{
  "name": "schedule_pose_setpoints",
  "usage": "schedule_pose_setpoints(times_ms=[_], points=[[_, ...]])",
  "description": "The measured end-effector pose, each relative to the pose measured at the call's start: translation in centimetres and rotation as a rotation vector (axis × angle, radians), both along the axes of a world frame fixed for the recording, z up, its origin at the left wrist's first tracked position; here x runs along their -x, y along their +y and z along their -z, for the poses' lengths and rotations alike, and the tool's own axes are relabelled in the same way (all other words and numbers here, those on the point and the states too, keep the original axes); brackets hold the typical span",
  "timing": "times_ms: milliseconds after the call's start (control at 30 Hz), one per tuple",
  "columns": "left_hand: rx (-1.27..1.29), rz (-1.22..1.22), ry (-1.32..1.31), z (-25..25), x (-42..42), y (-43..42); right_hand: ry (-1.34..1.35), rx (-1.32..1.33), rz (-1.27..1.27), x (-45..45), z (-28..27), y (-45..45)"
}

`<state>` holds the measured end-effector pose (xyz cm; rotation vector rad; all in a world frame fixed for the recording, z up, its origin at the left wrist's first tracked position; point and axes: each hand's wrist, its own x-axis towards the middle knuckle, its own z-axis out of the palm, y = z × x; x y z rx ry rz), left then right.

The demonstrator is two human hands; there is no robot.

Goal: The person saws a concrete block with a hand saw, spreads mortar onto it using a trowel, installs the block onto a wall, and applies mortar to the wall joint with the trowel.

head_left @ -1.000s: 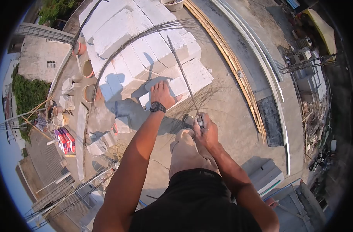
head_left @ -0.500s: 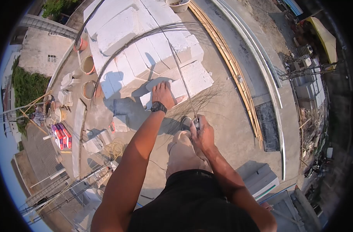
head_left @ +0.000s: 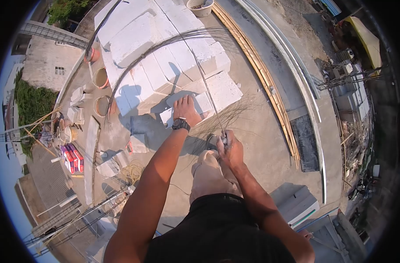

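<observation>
My left hand (head_left: 187, 111), with a dark watch on its wrist, presses down on a white lightweight block (head_left: 166, 117). Its fingers are stretched over the surface, with the thumb out to the side. In a fist, my right hand (head_left: 231, 150) grips the handle of a long, thin tool that looks like a hand saw (head_left: 214, 106), its blade seen edge-on. That blade crosses the white block just right of my left hand; how deep it sits in the block I cannot tell. The saw's handle is mostly hidden by my fingers.
Beyond my hands stands a stack of white blocks (head_left: 138, 39), with thin bent rods (head_left: 169, 38) lying across it. Bamboo poles (head_left: 259, 74) run along the right. Buckets (head_left: 100, 78) and red-and-white bags (head_left: 72, 158) lie to the left. A cut block (head_left: 296, 204) rests near my right elbow.
My right hand and the saw have shifted very slightly toward the block. My left hand stays on the block; the whole view has moved a little.
</observation>
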<state>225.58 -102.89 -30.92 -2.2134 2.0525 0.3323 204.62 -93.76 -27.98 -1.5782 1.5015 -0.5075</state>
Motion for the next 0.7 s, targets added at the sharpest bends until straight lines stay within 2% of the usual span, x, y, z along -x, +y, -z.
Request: schedule_pose_setpoints(times_ms=[67, 167, 200, 267, 367, 400, 467, 533, 600, 700], points=[[0.082, 0.014, -0.018, 1.0, -0.2, 0.5, -0.150, 0.159, 0.088, -0.2, -1.6, 0.0], [0.107, 0.002, -0.001, 0.6, -0.1, 0.2, -0.189, 0.273, 0.116, -0.4, -1.5, 0.3], [0.122, 0.007, 0.012, 0.7, -0.2, 0.3, -0.189, 0.276, 0.117, -0.3, -0.7, 0.3], [0.140, 0.018, 0.029, 0.8, -0.1, 0.5, 0.021, 0.120, 0.034, 0.0, 2.6, 0.6], [0.184, 0.018, 0.026, 1.0, -0.2, 0.3, 0.071, 0.041, 0.068, 1.3, 7.2, 1.5], [0.190, 0.023, 0.027, 1.0, -0.3, -0.5, 0.071, 0.047, 0.073, 1.2, 6.9, 0.7], [0.168, 0.020, 0.051, 0.6, -0.1, 0.5, -0.093, -0.089, 0.180, 1.6, 3.2, 0.9], [0.134, 0.008, 0.049, 0.7, -0.1, 0.4, -0.161, -0.099, 0.209, 1.2, -0.3, 0.0], [0.172, 0.022, 0.035, 0.9, -0.2, 0.4, -0.278, 0.033, 0.212, 0.7, -1.2, -0.4], [0.162, 0.026, 0.024, 1.0, -0.2, 0.4, -0.319, 0.098, 0.195, 0.0, -0.8, -0.5]])
